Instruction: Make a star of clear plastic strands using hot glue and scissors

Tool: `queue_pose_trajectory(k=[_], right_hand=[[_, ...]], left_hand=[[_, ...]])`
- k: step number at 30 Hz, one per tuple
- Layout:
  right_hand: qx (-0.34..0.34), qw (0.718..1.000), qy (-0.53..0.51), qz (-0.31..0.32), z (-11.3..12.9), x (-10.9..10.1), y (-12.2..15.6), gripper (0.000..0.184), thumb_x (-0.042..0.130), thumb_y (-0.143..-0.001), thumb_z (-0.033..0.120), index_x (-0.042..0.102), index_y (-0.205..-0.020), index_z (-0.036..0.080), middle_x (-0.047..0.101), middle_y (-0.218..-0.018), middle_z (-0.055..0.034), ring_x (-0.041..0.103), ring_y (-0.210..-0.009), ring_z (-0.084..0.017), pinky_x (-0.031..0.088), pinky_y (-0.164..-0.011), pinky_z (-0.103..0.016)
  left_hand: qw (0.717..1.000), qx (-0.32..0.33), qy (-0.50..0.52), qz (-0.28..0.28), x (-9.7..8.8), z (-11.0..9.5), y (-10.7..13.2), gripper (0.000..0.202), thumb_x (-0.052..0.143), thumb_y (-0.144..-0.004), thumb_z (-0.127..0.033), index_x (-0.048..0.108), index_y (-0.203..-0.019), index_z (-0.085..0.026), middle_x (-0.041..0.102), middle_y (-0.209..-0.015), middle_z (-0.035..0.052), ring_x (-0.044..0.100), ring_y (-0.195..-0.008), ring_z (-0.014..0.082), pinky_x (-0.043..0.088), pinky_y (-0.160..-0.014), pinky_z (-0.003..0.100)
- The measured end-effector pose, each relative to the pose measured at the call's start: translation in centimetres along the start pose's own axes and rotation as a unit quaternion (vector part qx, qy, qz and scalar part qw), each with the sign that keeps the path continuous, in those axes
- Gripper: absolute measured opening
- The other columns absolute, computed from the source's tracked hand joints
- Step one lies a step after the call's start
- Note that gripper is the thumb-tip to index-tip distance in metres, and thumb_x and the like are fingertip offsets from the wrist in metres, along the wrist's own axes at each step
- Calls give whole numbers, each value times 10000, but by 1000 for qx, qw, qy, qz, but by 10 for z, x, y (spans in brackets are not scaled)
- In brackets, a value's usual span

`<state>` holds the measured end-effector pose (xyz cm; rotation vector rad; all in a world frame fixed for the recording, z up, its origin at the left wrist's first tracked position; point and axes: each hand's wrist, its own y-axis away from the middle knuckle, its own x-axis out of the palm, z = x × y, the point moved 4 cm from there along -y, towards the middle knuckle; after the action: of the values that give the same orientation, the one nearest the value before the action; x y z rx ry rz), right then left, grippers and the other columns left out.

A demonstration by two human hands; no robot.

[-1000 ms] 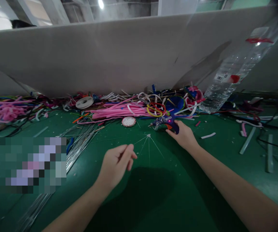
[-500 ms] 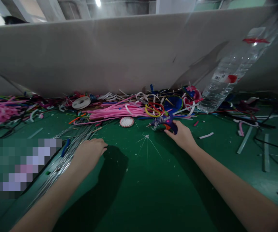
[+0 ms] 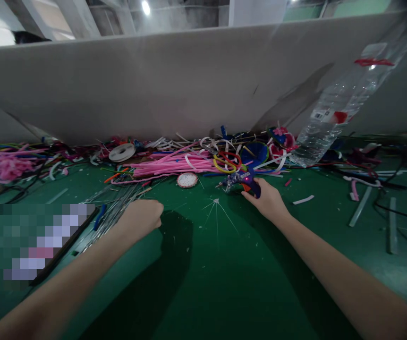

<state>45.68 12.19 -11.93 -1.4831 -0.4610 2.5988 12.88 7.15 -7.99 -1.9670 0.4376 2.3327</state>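
My right hand (image 3: 271,202) is wrapped round the handle of a dark purple hot glue gun (image 3: 247,178) with a small red light. Its nozzle points left, low over the green table. My left hand (image 3: 141,218) is closed, knuckles up, beside a bundle of thin clear strands (image 3: 115,202). Whatever its fingers pinch is hidden. Between the hands lies a small whitish blob with fine strands (image 3: 216,201) fanning out towards me. Just beyond it sits a small round white dish (image 3: 187,180) with a reddish rim.
Pink fuzzy stems (image 3: 175,165), a white spool (image 3: 122,152) and scissors with yellow and red handles (image 3: 224,164) crowd the back edge against a pale partition (image 3: 189,85). A clear plastic bottle (image 3: 326,123) leans there. Glue sticks (image 3: 360,208) lie right; a blurred-out flat device (image 3: 47,245) lies left.
My left hand has moved a little right and away from me, still closed. My right hand and the glue gun have hardly moved. The view has shifted slightly.
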Motion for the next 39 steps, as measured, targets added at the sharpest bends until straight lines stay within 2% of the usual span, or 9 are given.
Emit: queue_pose_trajectory(k=[4,9,15,19,23,26,30,35,39], right_hand=[[5,1000,-7,3,0,-1,0,648,492,-752,543,444,-1238,117,560,-1159,-157,547,-1033,-294,481,-814,-401],[9,1000,-8,4,0,0,0,650,496,-751,538,444,-1237,110,558,-1164,-156,548,-1031,-287,483,-814,-391],[7,1000,-9,-1,0,0,0,635,505,-748,533,447,-1230,124,562,-1158,-150,546,-1037,-293,478,-821,-405],[18,1000,-12,2,0,-1,0,640,499,-750,538,445,-1232,121,561,-1158,-151,550,-1027,-297,484,-804,-396],[35,999,-19,10,1,-1,0,634,468,-771,537,428,-1248,121,565,-1147,-152,560,-1003,-284,493,-779,-378],[40,999,-13,4,0,-1,0,628,452,-784,529,424,-1252,111,551,-1168,-160,545,-1026,-294,483,-795,-395],[43,999,-7,5,0,-1,-1,634,421,-800,533,417,-1262,99,535,-1190,-171,533,-1047,-302,475,-808,-406],[43,999,4,10,1,-1,-1,634,404,-811,529,404,-1276,98,537,-1191,-172,535,-1047,-304,477,-811,-413],[35,999,15,17,0,0,-1,638,386,-822,521,393,-1289,86,518,-1220,-182,527,-1061,-311,474,-822,-419]], left_hand=[[1000,-11,-19,21,0,7,-2,79,486,-675,-198,561,-666,-179,630,-702,80,598,-653,240,343,-524,276],[996,-63,24,-60,-10,21,-5,143,434,-733,-305,523,-771,-201,617,-672,35,565,-581,202,306,-500,265],[980,14,145,-137,-11,0,-29,174,398,-793,-276,522,-894,-206,654,-716,2,595,-621,177,361,-545,246],[956,12,228,-184,-2,-13,-46,263,371,-839,-244,538,-1039,-213,694,-846,5,629,-698,164,393,-583,239],[950,-16,174,-258,6,-23,-47,269,365,-876,-300,589,-1001,-218,698,-832,31,623,-715,192,393,-609,265],[943,0,131,-307,9,-26,-44,239,399,-870,-290,602,-963,-203,689,-806,45,613,-748,199,397,-685,289],[941,22,118,-318,10,-25,-47,203,430,-857,-257,615,-915,-196,680,-795,41,599,-746,194,384,-756,323],[933,44,127,-333,7,-29,-48,173,454,-843,-222,626,-857,-207,650,-968,39,565,-895,208,358,-774,341],[931,45,144,-334,8,-32,-47,195,441,-850,-216,635,-872,-210,653,-941,40,568,-870,200,341,-803,357]])
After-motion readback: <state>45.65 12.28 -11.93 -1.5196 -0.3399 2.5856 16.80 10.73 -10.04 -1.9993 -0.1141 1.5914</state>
